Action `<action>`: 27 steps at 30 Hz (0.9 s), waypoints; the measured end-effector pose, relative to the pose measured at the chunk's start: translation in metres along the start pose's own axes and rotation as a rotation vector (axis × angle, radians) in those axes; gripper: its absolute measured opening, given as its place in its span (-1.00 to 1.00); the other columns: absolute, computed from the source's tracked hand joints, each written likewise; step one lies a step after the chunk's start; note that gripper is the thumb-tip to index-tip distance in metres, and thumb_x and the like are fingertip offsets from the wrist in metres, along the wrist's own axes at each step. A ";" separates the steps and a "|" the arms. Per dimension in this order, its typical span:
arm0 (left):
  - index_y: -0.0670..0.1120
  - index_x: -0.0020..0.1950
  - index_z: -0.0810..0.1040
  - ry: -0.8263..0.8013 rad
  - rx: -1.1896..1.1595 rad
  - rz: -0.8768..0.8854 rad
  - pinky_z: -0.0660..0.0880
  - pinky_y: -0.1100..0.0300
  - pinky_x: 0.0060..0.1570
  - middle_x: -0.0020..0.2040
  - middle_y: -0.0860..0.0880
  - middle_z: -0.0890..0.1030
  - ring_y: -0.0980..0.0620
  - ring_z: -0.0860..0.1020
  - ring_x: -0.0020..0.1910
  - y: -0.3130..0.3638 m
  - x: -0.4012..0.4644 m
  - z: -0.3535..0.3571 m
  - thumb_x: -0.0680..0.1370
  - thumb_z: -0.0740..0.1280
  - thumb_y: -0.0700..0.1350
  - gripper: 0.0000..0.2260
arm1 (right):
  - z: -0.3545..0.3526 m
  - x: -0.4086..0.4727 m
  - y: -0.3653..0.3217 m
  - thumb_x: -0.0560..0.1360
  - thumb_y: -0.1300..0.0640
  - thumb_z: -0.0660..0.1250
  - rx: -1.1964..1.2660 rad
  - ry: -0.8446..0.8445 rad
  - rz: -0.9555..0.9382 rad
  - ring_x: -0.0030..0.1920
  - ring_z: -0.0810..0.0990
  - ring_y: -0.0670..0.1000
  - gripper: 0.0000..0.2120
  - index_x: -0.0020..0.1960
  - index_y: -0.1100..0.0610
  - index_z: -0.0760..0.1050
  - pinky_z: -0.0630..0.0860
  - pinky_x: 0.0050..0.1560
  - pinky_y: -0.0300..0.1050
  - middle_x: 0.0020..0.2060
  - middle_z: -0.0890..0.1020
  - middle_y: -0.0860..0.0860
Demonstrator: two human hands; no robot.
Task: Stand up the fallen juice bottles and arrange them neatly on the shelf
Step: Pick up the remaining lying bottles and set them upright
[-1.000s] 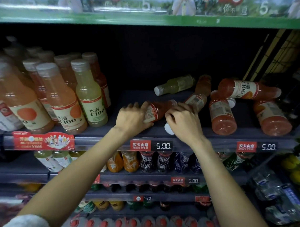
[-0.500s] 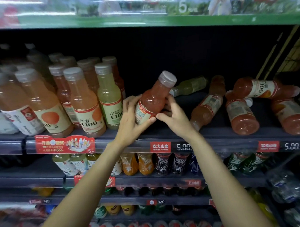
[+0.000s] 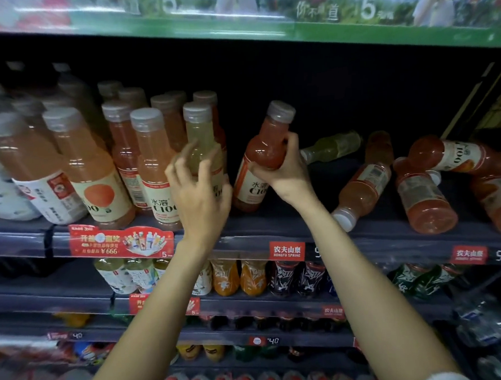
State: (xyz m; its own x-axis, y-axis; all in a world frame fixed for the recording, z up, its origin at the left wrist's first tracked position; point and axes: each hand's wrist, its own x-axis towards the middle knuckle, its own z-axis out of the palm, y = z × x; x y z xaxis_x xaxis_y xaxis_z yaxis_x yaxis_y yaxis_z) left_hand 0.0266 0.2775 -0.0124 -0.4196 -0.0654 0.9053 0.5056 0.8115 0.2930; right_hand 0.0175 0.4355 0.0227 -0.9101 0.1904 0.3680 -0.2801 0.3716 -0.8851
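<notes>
Right hand (image 3: pixel 282 171) grips a red "水溶C100" bottle (image 3: pixel 259 161) nearly upright on the shelf (image 3: pixel 273 231); left hand (image 3: pixel 199 194) hovers loose-fingered, holding nothing. Tags (image 3: pixel 287 250) read "农夫山泉 NONGFU SPRING".

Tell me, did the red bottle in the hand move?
Yes. The red bottle went from lying by the price tag to upright beside the standing row, in the right hand.

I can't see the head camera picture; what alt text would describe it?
A person's right hand grips a red juice bottle, nearly upright on a shop shelf, while the left hand hovers open beside it. Upright bottles stand left; fallen bottles lie right.
</notes>
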 end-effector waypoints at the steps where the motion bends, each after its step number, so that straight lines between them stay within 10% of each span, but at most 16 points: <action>1: -0.15 0.28 0.43 -0.021 0.006 0.000 0.29 0.05 0.23 0.31 -0.30 0.39 -0.20 0.30 0.24 -0.003 0.002 0.000 0.36 0.38 -0.26 -0.52 | 0.006 0.003 -0.001 0.29 0.06 0.54 -0.077 0.012 -0.021 0.05 0.56 -0.03 -0.38 0.21 -0.06 0.26 0.52 0.03 -0.05 0.09 0.54 -0.01; 20: -0.30 0.51 0.15 -0.301 0.091 0.108 0.01 0.05 0.50 0.51 -0.37 0.08 -0.29 0.03 0.52 -0.013 -0.013 -0.011 0.44 0.31 -0.24 -0.32 | 0.016 0.014 0.016 0.47 0.09 0.41 -0.301 -0.182 -0.091 0.32 0.41 0.02 -0.21 0.53 -0.04 0.02 0.44 0.27 0.04 0.39 0.35 0.05; 27: -0.14 0.29 0.39 -0.083 -0.054 0.102 0.28 0.06 0.30 0.28 -0.25 0.44 -0.19 0.34 0.27 0.012 -0.027 -0.005 0.47 0.37 -0.08 -0.58 | -0.065 -0.016 0.035 0.53 0.16 0.33 -0.538 -0.107 -0.303 0.29 0.42 0.03 -0.67 0.29 0.10 0.47 0.36 0.29 -0.08 0.25 0.49 0.04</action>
State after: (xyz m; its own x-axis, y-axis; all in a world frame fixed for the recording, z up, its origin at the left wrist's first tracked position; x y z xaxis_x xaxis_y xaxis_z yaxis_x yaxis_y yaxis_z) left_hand 0.0474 0.2861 -0.0323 -0.4236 0.0656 0.9035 0.5877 0.7789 0.2190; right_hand 0.0422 0.5047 0.0046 -0.8476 -0.0765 0.5252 -0.3628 0.8057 -0.4682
